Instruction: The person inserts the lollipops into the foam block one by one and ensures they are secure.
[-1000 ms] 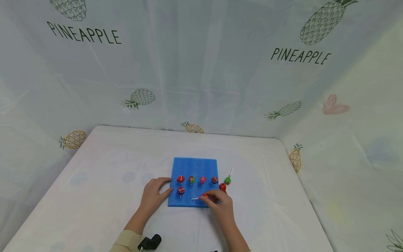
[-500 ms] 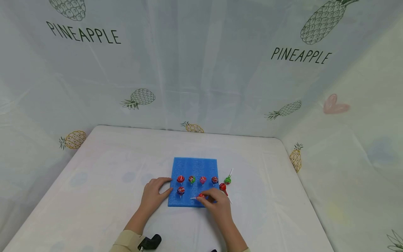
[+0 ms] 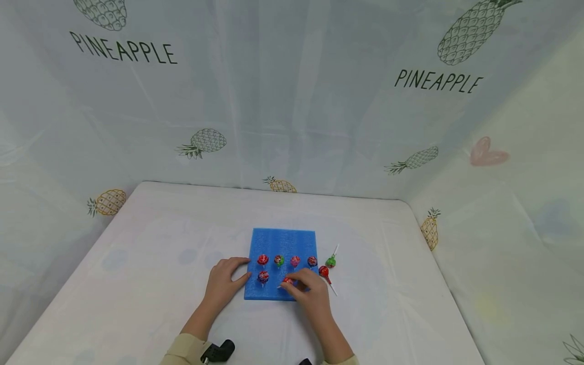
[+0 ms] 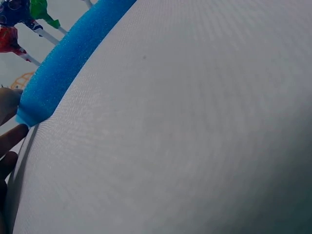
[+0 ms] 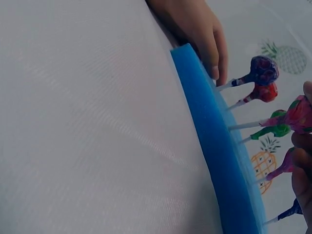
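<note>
A blue foam board (image 3: 283, 241) lies on the white-covered table. Several wrapped lollipops stand in it on their sticks: a row with a red one (image 3: 262, 259), a red-and-green one (image 3: 279, 260), a pink one (image 3: 295, 261) and a dark one (image 3: 312, 261), plus a blue-and-red one (image 3: 263, 277) nearer the front. My left hand (image 3: 222, 281) rests with thumb and fingertips against the board's left edge. Over the front part of the board, my right hand (image 3: 312, 294) pinches a red-pink lollipop (image 5: 298, 114) by its head. Its stick points down to the foam; whether the tip is in cannot be told.
Right of the board lie a green lollipop (image 3: 330, 261) and a red lollipop (image 3: 324, 271) on the tablecloth (image 3: 388, 304). A pineapple-printed curtain (image 3: 283, 101) hangs behind the table. A black device (image 3: 218, 351) sits at the left sleeve.
My right hand has shifted left across the board with the lollipop, whose stick has swung from lying flat to pointing more downward. The left hand stays at the board's edge.
</note>
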### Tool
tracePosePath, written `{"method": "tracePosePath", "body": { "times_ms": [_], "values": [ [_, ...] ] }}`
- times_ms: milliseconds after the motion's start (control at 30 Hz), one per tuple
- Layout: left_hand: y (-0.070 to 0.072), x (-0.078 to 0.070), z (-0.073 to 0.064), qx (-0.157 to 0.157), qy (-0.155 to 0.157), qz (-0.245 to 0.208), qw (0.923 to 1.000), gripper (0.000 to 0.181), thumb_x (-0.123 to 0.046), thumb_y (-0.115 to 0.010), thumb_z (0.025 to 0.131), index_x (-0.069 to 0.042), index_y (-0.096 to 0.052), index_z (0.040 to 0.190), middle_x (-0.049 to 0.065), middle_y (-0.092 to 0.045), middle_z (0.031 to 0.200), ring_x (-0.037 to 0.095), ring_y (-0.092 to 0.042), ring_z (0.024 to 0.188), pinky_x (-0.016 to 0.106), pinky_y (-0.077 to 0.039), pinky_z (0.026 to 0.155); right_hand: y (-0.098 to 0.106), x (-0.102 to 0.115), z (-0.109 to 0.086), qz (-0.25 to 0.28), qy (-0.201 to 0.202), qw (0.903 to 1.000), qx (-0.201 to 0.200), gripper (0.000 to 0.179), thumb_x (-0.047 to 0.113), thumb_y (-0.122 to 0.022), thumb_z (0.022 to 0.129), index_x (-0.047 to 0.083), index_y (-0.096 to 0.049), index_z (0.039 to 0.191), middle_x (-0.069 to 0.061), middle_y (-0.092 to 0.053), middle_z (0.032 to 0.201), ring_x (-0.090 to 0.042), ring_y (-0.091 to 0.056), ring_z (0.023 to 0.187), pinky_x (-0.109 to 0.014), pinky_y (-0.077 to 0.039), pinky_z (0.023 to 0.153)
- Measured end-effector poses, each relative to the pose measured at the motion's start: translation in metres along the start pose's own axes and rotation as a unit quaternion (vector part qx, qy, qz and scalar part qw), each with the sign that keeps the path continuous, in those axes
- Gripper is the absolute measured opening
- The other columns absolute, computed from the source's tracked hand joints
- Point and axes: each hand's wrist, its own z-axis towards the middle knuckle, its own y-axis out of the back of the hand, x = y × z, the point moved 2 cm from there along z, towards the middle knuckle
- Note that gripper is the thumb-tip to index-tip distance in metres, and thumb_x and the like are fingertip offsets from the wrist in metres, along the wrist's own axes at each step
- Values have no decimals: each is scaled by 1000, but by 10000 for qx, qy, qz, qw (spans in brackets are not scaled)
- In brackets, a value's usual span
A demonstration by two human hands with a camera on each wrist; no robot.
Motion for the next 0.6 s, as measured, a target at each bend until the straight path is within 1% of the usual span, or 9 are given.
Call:
{"method": "tracePosePath", "body": {
  "times_ms": [167,367,467,600],
  "values": [
    [0,0,0,20,19,-22,10000,39,-29,-75,86,-16,-67,121,5,-65,123,27,-54,113,52,-41,96,-4,2,2,133,-37,9999,39,17,17,-84,76,10,-75,90,10,-65,83,-15,-57,66,-24,-51,56],
    [1,0,0,18,24,-6,10000,39,-29,-76,85,-16,-67,121,5,-65,123,28,-54,114,53,-41,96,-10,4,4,270,-451,9985,143,21,22,-83,77,9,-76,91,11,-65,87,-13,-58,70,-22,-52,60],
    [1,0,0,17,12,-15,10000,39,-29,-76,85,-16,-67,121,4,-65,123,28,-54,114,53,-41,97,-12,4,4,337,-648,9971,191,23,26,-82,78,9,-76,92,12,-65,88,-14,-59,71,-22,-52,62],
    [2,-1,-1,-58,-52,-13,10000,39,-29,-76,85,-16,-67,121,4,-66,121,28,-55,113,53,-41,96,-15,6,6,423,-746,9960,246,24,28,-81,80,9,-76,93,12,-65,89,-16,-60,72,-23,-53,63]
  ]
}}
